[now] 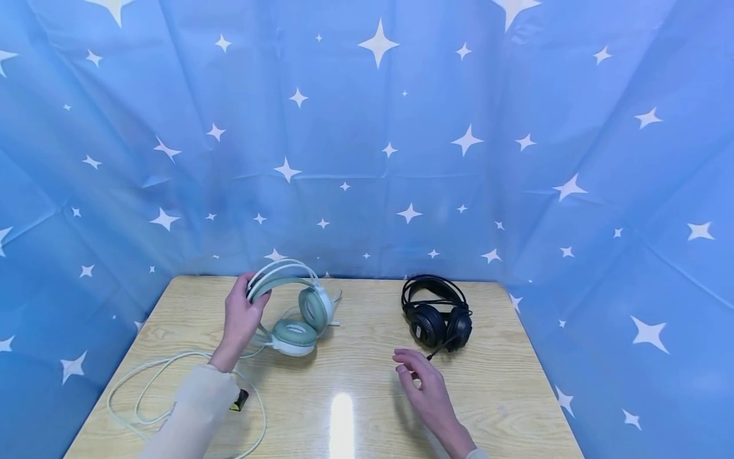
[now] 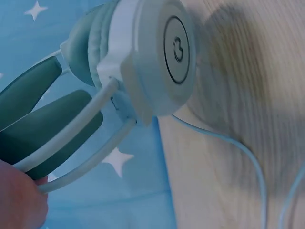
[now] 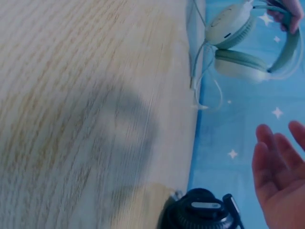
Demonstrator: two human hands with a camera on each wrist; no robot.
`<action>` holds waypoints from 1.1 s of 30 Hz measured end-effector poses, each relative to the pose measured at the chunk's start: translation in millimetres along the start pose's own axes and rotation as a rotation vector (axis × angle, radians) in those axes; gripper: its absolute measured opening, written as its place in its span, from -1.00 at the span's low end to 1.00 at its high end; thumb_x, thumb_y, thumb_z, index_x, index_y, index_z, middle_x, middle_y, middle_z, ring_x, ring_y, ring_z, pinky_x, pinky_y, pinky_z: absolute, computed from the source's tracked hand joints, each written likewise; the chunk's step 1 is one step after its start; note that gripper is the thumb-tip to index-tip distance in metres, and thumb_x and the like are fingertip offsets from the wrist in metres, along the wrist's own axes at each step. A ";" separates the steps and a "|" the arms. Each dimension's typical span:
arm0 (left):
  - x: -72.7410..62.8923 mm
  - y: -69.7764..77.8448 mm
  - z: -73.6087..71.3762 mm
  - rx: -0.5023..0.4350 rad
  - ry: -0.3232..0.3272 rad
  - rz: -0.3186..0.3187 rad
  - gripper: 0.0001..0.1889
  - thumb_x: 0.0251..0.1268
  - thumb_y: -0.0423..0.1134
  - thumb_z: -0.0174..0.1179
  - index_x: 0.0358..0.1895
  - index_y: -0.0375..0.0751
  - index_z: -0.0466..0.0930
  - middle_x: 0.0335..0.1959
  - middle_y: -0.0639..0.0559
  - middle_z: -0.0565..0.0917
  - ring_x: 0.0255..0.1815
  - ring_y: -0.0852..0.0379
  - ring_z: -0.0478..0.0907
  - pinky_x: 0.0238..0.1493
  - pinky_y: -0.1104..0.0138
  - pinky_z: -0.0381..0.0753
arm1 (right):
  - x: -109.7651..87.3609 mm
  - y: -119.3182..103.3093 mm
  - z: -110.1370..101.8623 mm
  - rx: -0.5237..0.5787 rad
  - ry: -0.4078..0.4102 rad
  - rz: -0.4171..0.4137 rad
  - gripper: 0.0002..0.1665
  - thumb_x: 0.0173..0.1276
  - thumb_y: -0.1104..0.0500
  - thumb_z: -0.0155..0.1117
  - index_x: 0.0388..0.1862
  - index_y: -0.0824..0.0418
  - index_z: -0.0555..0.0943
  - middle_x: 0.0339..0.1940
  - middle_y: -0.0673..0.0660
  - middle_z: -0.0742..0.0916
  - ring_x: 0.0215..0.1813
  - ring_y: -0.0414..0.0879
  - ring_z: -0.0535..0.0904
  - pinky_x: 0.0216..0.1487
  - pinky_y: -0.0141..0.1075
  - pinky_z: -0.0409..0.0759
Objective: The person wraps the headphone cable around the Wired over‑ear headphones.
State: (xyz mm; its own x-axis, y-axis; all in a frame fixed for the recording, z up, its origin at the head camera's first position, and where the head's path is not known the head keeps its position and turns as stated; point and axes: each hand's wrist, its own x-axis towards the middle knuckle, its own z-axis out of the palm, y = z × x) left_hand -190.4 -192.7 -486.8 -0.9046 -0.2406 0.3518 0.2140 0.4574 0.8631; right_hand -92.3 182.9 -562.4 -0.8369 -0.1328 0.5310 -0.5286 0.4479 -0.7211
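Observation:
My left hand (image 1: 243, 317) grips the headband of a white and green headset (image 1: 295, 335) on the left side of the table. Its padded ear cups face up and to the left, and the left wrist view shows the round outer face of one ear cup (image 2: 176, 50) close by. A pale cable (image 1: 137, 366) runs from it in loops across the table. My right hand (image 1: 423, 389) hovers over the table with relaxed, slightly bent fingers and nothing in them. Just beyond it lies a black headset (image 1: 436, 315), its headband toward the back edge.
The wooden table (image 1: 367, 370) backs onto a blue curtain (image 1: 355, 127) with white stars, which also hangs along both sides. A small black and yellow item (image 1: 239, 400) lies beside my left sleeve, within the cable loops.

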 end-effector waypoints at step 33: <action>-34.4 90.9 42.1 0.025 -0.493 0.678 -0.42 -0.05 -0.48 0.43 0.15 -0.05 0.61 -0.02 0.15 0.67 -0.16 0.23 0.61 -0.12 0.23 0.67 | 80.0 -66.9 9.3 0.043 -0.200 0.127 -0.06 0.30 -0.01 0.53 0.59 -0.08 0.28 0.46 -0.03 0.53 0.43 0.09 0.47 0.33 0.18 0.47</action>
State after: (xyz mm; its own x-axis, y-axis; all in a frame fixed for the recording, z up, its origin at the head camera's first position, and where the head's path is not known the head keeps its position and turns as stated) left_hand -155.3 -106.8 -435.7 -0.6418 0.4928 0.5876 0.7665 0.3882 0.5117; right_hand -125.2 134.0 -475.8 -0.9061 -0.2527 0.3392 -0.4195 0.4349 -0.7968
